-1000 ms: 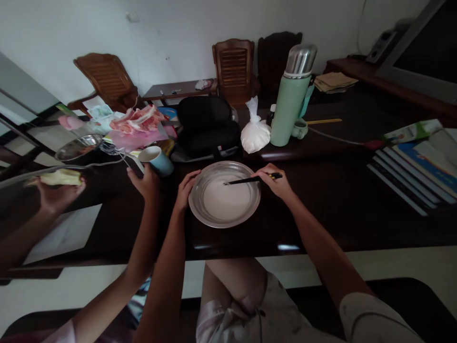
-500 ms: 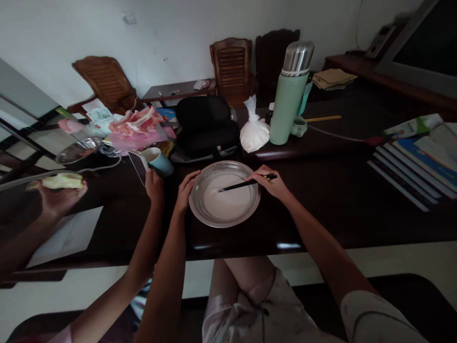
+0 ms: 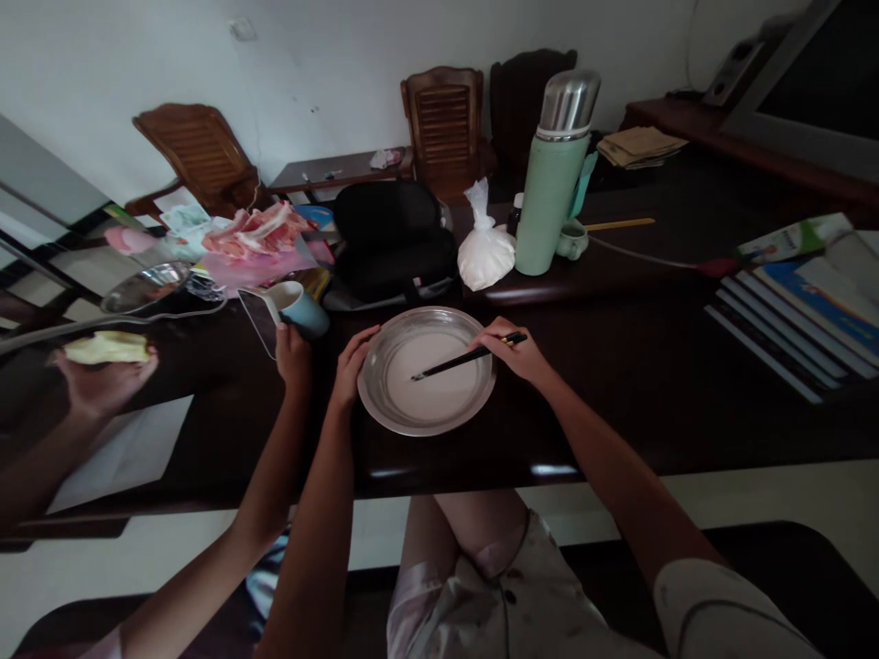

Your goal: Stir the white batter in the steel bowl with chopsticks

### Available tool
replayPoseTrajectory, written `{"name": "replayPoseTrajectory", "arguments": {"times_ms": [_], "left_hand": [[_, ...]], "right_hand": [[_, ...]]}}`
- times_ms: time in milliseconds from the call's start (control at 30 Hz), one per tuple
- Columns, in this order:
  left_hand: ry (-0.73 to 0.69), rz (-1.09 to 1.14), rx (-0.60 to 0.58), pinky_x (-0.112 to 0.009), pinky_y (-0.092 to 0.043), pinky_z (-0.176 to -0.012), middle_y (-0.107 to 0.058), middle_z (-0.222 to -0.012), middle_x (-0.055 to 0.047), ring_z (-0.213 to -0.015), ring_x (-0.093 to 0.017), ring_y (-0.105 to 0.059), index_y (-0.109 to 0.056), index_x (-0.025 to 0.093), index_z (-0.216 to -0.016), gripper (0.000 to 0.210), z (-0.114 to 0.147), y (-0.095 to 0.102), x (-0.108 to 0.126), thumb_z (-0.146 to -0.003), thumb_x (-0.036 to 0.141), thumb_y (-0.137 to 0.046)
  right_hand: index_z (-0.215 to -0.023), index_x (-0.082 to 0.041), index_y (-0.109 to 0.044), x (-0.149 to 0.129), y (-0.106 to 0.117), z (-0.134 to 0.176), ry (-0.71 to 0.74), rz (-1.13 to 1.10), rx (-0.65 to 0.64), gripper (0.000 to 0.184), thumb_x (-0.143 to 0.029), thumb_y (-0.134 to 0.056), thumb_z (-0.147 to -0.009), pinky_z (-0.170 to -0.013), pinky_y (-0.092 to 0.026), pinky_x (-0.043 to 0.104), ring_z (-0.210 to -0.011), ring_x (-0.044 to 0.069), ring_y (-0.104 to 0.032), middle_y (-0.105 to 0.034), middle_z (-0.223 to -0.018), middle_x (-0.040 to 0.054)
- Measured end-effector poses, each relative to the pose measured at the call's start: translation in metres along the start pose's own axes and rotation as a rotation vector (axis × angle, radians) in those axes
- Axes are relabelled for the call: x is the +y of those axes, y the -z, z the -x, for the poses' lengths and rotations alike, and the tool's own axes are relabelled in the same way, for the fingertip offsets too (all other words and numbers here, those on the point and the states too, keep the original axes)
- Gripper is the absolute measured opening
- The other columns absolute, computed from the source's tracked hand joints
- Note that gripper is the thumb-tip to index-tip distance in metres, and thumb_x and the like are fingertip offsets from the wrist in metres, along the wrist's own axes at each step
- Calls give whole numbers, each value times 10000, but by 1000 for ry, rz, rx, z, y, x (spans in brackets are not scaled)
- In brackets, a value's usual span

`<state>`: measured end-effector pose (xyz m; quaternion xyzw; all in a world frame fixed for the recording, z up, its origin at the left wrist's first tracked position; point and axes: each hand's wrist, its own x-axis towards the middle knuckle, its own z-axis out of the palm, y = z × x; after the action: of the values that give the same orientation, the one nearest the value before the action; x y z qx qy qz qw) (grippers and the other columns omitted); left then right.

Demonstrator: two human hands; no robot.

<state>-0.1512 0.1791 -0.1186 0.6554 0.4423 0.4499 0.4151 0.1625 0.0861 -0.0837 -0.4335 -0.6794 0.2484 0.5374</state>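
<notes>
A wide metal bowl (image 3: 426, 429) of pale, milky liquid (image 3: 429, 403) sits on the dark table in front of me. My left hand (image 3: 352, 368) holds its left side, fingers along the rim. Pinched in my right hand (image 3: 514, 350) is a pair of black chopsticks (image 3: 450, 364) with gold-coloured bands. Their tips dip into the liquid left of the bowl's middle, and the handle ends slant up to the right.
Beside me a person's hand (image 3: 293, 357) holds a thin flat device near a blue mug (image 3: 306, 311); another hand (image 3: 103, 389) holds pale yellow food. Behind the bowl stand a black bag (image 3: 395, 243), a tied bag of white powder (image 3: 484, 256) and a green thermos (image 3: 553, 201). Books (image 3: 789, 329) lie right.
The chopstick tips have moved slightly toward me within the liquid. My left hand keeps its place on the bowl, and the whole view has shifted a little.
</notes>
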Motion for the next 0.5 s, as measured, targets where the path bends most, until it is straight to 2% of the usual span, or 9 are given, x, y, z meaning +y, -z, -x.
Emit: {"name": "replayPoseTrajectory", "arguments": {"times_ms": [133, 233, 367, 500], "left_hand": [[4, 5, 5, -404, -388, -1070, -597, -1280, -102, -1209, -285, -527, -631, 151, -1206, 520, 2, -1, 2, -825, 496, -551], [21, 3, 8, -410, -382, -1071, -597, -1278, -105, -1199, -289, -527, -625, 145, -1218, 544, 3, -1, 4, -819, 507, -552], [25, -15, 12, -404, -385, -1069, -602, -1268, -105, -1194, -287, -531, -629, 143, -1217, 543, 3, -1, 5, -818, 502, -550], [8, -34, 3, -413, -381, -1077, -593, -1284, -107, -1214, -291, -521, -626, 144, -1213, 547, 2, 0, 5, -821, 514, -531]], "right_hand": [[-780, -240, -720, 4, 8, -2, -34, 60, 157, 283, -412, -542, -917, -789, -491, 352, -809, 193, -648, -741, -787, 22], [-752, -221, -671, 6, 18, -2, -126, -61, 257, 337, -498, -545, -895, -721, -511, 333, -702, 184, -670, -703, -674, 16], [-697, -212, -638, 1, 16, -2, -205, -217, 165, 403, -575, -561, -855, -622, -511, 308, -578, 164, -652, -665, -604, 4], [-742, -227, -702, -4, 2, 0, -128, -121, 40, 369, -528, -545, -884, -706, -512, 331, -726, 183, -660, -721, -726, 26]]}}
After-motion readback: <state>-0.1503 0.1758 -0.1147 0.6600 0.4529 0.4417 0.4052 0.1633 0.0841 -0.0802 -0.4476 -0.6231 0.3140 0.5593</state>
